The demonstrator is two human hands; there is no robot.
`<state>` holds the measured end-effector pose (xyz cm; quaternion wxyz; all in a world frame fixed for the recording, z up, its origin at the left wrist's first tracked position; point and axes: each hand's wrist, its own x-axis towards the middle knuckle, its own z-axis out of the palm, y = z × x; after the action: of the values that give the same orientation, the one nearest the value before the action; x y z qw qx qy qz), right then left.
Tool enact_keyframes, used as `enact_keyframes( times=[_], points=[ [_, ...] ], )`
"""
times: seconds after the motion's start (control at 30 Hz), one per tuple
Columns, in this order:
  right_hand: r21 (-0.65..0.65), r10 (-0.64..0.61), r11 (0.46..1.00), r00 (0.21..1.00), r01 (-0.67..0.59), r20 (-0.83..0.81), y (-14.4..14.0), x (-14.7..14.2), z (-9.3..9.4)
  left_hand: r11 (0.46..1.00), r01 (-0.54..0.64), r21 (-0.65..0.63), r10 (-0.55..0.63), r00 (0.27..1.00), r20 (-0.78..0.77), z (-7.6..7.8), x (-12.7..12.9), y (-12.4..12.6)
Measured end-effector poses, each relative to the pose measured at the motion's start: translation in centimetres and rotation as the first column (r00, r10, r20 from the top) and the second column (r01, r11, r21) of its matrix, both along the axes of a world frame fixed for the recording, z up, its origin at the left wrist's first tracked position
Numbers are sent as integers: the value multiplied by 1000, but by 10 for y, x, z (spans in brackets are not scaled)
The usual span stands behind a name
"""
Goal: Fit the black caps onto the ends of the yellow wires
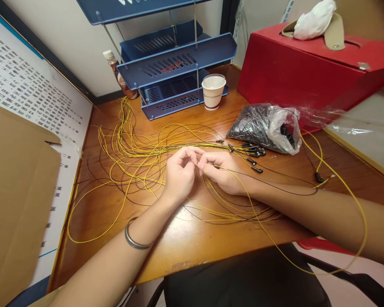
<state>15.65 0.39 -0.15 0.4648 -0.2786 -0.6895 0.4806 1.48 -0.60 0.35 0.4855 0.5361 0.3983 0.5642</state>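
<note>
Fingertips: both hands meet over the desk middle, left hand (179,172) and right hand (222,170) pinched together, fingers curled in, on a thin yellow wire (240,181) — the exact pinch point is tucked between the fingertips and can't be made out.
Wire's path: from the pinch it runs back across the right wrist, loops wide off the desk edge and over the forearm.
Handling: looks very light, limp and springy; it should bend freely and tangle easily, and thin insulation may slip through a loose pinch. Best taken near an end, close behind a black cap, with thumb and forefinger.
Just beyond the fingers: a bundle of capped wire ends (254,150), black tips fanned out to the right.
Left of the fingers: a loose tangle of yellow and dark wires (131,149) spread over the wooden desk (185,243).
Farther right: a plastic bag of black parts (264,125), its contents too small to identify.
Farther back: paper cup (213,91), blue tray rack (176,64), red box (301,68).
Hidden: whether a cap sits between the fingertips — cannot tell; which strand is which in the tangle is also unclear.
</note>
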Motion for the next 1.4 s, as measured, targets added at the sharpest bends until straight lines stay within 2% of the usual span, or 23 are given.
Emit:
enact_keyframes(
  times=[0.83, 1.4],
  points=[
    [-6, -11, 1000, 1000, 12, 25, 0, 2, -3, 1000, -28, -6, 27, 999, -24, -3, 0, 2],
    [-61, -25, 998, 999, 26, 23, -1, 2, 1, 999, -35, -13, 35, 999, 0, -2, -1, 2]
  ],
)
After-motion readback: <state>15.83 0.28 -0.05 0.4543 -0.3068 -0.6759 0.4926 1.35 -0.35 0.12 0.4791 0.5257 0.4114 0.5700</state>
